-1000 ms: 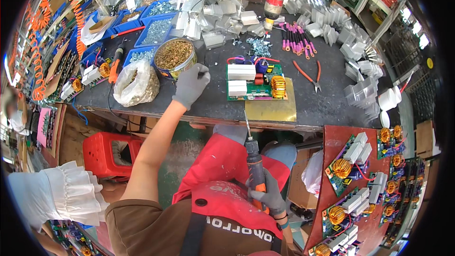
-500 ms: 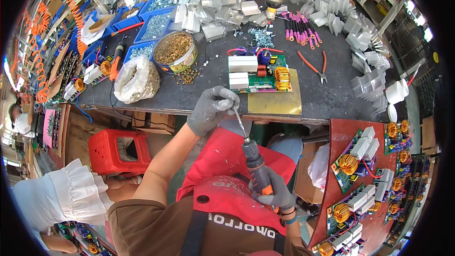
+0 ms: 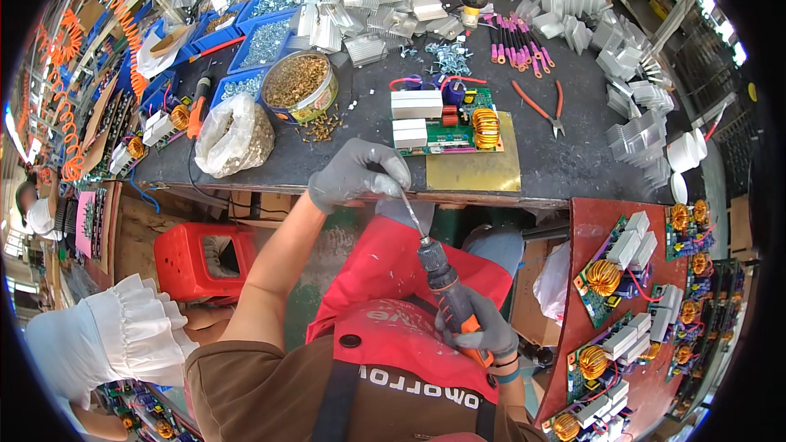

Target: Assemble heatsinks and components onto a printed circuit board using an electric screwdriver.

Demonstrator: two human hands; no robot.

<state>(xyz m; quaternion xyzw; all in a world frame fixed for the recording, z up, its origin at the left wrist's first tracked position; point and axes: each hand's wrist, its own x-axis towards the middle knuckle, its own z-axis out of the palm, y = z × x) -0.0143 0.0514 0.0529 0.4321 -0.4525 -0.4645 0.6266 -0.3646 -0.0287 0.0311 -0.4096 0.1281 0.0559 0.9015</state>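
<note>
In a grey glove, my right hand grips the handle of a dark electric screwdriver with orange parts, its long bit slanting up and left. My left hand, also gloved, is closed in a pinch at the tip of the bit. Whatever sits between those fingertips is too small to make out. Beyond the hands, a green circuit board with white blocks, a copper coil and purple capacitors lies partly over a yellowish plate at the bench's near edge.
A tub of brass-coloured screws, a white bag and blue bins stand left. Orange-handled cutters, pink-ended cables and metal heat sinks lie right. A red board carries more circuit boards; a red stool stands lower left.
My left hand has shifted slightly left, its fingers still at the bit's tip. My right hand and the screwdriver have moved a little down and to the right.
</note>
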